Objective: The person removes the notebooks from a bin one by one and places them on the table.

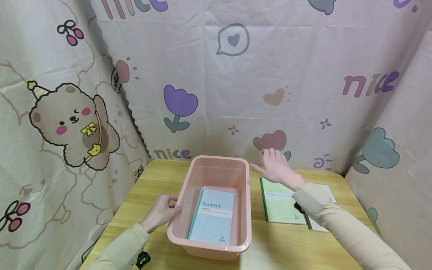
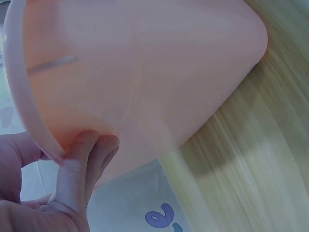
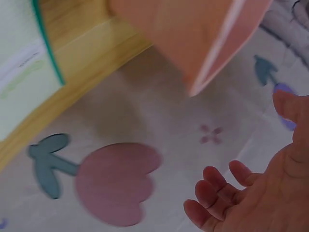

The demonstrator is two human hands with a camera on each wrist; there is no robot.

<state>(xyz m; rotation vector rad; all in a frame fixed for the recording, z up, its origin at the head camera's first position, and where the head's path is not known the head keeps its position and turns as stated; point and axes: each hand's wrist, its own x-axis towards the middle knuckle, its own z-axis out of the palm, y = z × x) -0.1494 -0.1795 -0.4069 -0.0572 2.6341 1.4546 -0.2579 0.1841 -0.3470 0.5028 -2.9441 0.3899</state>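
A pink plastic bin point(image 1: 216, 252) stands on the wooden table, with a blue Gambit notebook point(image 1: 213, 217) lying flat inside it. My left hand point(image 1: 162, 212) grips the bin's left rim, thumb over the edge; in the left wrist view the fingers point(image 2: 72, 181) press against the outer wall. Beyond the bin's right side my right hand point(image 1: 276, 168) is raised above the table, fingers spread and holding nothing. Beneath that forearm lies a green Gambit notebook point(image 1: 280, 206). Another notebook point(image 1: 318, 224), pale with a dark spine, is beside it, partly hidden by the sleeve.
The wooden table point(image 1: 135, 204) reaches back to a printed cloth point(image 1: 216, 93) hanging behind it. Similar cloth hangs at both sides. A black strap device point(image 1: 143, 259) is on the left wrist.
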